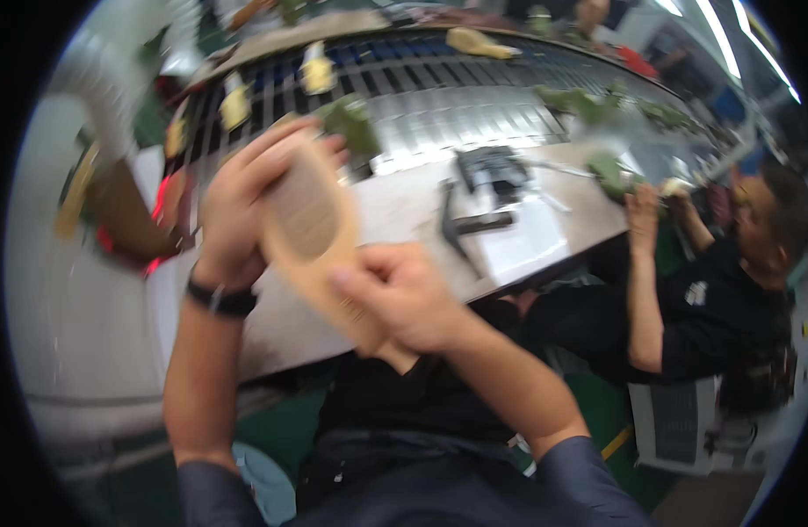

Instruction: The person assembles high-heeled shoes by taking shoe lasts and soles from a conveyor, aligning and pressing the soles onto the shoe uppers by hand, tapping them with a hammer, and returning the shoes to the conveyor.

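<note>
Both hands, right hand [404, 294] and left hand [246, 206], are gripping a tan shoe sole [312, 233], fingers closed around it. Its far end could be slipping loose, since only the left fingertips are pinching it.

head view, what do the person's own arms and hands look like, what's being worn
Both hands are bare, with no gloves and no rings that can be made out through the blur. The left hand has a black band, like a watch or bracelet, around its wrist. The right hand has nothing on its wrist. Both forearms are bare, with dark blue-grey sleeves pushed up near the elbows.
</note>
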{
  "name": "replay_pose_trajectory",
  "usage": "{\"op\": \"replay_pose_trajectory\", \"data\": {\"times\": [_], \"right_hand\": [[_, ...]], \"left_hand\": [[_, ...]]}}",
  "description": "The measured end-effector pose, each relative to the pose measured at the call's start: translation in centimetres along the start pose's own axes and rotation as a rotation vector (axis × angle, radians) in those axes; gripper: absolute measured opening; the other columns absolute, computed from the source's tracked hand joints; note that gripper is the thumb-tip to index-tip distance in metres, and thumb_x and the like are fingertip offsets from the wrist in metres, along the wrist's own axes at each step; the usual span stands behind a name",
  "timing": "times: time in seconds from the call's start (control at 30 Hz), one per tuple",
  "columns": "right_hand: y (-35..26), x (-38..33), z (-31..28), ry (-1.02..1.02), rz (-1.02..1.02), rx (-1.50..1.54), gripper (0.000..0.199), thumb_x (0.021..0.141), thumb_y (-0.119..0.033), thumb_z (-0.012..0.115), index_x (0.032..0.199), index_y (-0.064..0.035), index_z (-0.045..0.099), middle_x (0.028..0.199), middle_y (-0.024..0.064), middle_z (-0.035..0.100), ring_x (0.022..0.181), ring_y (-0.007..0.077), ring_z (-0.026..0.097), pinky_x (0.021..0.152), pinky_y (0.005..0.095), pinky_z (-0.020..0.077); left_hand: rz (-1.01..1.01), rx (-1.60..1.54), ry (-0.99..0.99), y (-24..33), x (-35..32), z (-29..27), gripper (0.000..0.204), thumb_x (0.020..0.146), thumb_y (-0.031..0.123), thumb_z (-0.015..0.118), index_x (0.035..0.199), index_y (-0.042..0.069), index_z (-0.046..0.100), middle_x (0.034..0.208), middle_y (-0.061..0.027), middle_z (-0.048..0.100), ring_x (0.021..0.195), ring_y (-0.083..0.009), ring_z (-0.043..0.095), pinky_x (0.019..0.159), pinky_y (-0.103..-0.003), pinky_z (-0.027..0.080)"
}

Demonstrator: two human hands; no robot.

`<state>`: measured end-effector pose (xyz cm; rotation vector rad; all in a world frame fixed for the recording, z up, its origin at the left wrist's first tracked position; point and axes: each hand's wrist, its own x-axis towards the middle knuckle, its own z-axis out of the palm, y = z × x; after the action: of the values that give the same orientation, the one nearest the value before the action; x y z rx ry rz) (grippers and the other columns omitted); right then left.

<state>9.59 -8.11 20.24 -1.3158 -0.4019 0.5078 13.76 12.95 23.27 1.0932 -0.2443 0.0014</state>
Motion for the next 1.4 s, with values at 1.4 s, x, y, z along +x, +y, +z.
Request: {"op": "replay_pose_trajectory", "data": {"times": [1.4], "right_hand": [[-3.4,-3.4,-7.5,0.25,-0.039,-0.123,0.043,0.102,-0.033,0.068,0.126,0.002,0.066,0.102,0.0104,0.073,0.087,0.0166,0.072,0.073,0.0314,0.0601]], "left_hand": [[-0.036,-0.036,0.142,-9.4,-11.8,-4.7,0.066,0.113,0.057,0.029,0.131,0.006,0.067,0.135,-0.0132,0.069,0.129,-0.0256,0.06,0.115,-0.044,0.04]]}}
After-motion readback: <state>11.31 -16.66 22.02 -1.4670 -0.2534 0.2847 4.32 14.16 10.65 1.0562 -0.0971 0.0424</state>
